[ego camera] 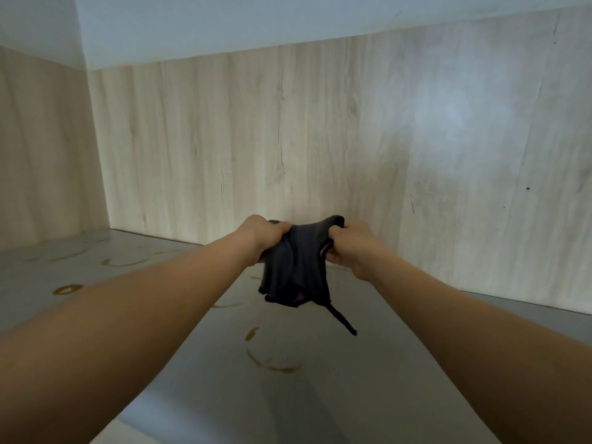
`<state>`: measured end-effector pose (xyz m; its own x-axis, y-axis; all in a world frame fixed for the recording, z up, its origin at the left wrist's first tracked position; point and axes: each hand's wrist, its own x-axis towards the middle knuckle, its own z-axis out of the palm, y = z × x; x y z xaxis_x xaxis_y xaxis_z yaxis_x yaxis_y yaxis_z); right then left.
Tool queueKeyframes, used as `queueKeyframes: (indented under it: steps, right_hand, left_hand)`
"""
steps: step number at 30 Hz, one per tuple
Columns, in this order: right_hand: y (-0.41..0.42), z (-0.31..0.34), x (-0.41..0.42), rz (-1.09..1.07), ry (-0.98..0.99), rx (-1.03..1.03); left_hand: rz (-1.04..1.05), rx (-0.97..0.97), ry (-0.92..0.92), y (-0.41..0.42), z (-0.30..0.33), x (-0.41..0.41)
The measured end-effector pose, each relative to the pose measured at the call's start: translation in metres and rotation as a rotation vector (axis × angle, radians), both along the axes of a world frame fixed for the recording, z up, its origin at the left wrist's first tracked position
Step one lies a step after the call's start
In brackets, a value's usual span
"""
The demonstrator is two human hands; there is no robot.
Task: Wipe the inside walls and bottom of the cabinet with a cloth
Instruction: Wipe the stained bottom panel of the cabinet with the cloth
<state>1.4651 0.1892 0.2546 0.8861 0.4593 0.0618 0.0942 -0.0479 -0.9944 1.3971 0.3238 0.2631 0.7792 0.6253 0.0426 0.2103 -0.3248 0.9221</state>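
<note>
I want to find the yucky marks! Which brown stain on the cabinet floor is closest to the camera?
The big ring-shaped stain lying below the hanging cloth. The other stains, like the small loop on the left, lie farther back towards the wall.

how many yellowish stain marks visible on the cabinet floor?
About 5: far-left blob, arc ahead of left forearm, streak under the cloth, drop, ring arc. Arms and cloth may hide more.
</note>
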Motion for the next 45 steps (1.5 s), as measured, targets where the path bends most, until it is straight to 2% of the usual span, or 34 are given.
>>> queueKeyframes:
  steps: [2,4,8,10,12,15,17,19,21,23,25,29,32,38,45]
  right_hand:
    - [0.009,0.003,-0.003,0.029,0.031,0.007]
    - [0.013,0.008,-0.003,0.055,0.033,0.058]
    - [0.003,0.015,-0.005,0.271,0.051,0.171]
    - [-0.003,0.012,-0.005,0.368,0.035,0.121]
    - [-0.005,0.005,-0.002,0.37,-0.011,0.038]
    - [-0.011,-0.01,0.009,0.364,0.007,-0.05]
    - [-0.015,-0.017,0.015,0.332,0.001,-0.136]
    - [-0.023,-0.023,0.026,0.246,-0.023,-0.24]
    - [-0.033,-0.029,0.04,0.135,-0.048,-0.292]
    - [-0.046,-0.039,0.054,0.038,-0.121,-0.37]
    - [-0.058,-0.051,0.067,-0.005,-0.232,-0.551]
    - [-0.075,-0.078,0.099,-0.128,-0.368,-0.837]
    - [-0.079,-0.089,0.122,-0.194,-0.428,-0.865]
    - [-0.072,-0.099,0.153,-0.131,-0.542,-0.923]
    - [-0.069,-0.109,0.188,-0.165,-0.584,-0.897]
  left_hand:
    - [-0.111,-0.236,-0.081,-0.007,0.002,0.004]
    - [-0.227,-0.325,-0.129,-0.01,0.006,0.005]
    - [-0.353,-0.346,-0.167,-0.005,0.008,-0.001]
    - [-0.346,-0.401,-0.223,-0.001,0.002,0.0]
    - [-0.267,-0.414,-0.265,0.002,-0.007,0.004]
    - [-0.125,-0.196,-0.232,0.0,-0.019,0.012]
    - [-0.096,0.078,-0.198,-0.001,-0.024,0.019]
    - [-0.073,0.333,-0.179,-0.011,-0.032,0.031]
    - [-0.083,0.479,-0.169,-0.026,-0.045,0.043]
    - [-0.229,0.633,-0.036,-0.043,-0.063,0.055]
    - [-0.465,0.757,0.202,-0.056,-0.081,0.062]
    - [-0.751,0.885,0.419,-0.051,-0.097,0.063]
    - [-0.845,1.026,0.497,-0.046,-0.101,0.073]
    - [-0.71,1.131,0.483,-0.047,-0.113,0.146]
    - [-0.568,1.167,0.515,-0.043,-0.12,0.209]
